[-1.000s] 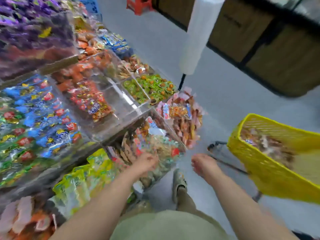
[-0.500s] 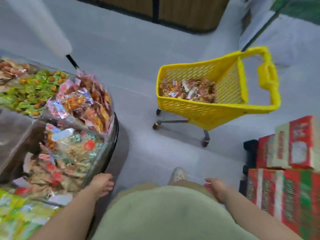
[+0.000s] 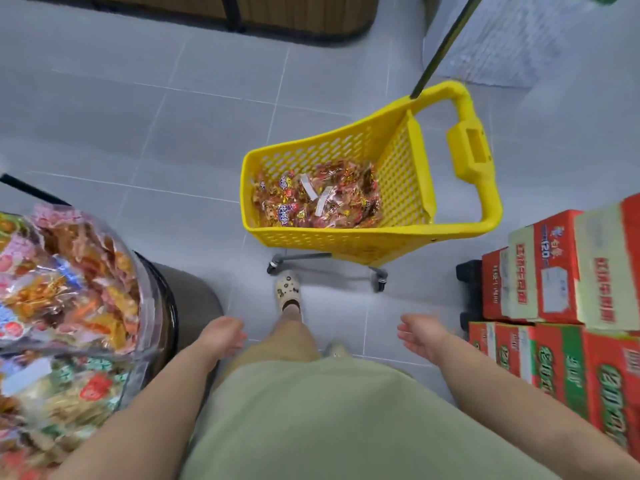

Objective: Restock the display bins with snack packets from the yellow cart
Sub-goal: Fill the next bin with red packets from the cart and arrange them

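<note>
Relaxed hands near yellow cart

A shop: clear display bins heaped with wrapped snacks at left, a yellow cart ahead, stacked cartons right.

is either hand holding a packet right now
No, the left hand and right hand are both open and empty, while the packets lie in the cart.
</note>
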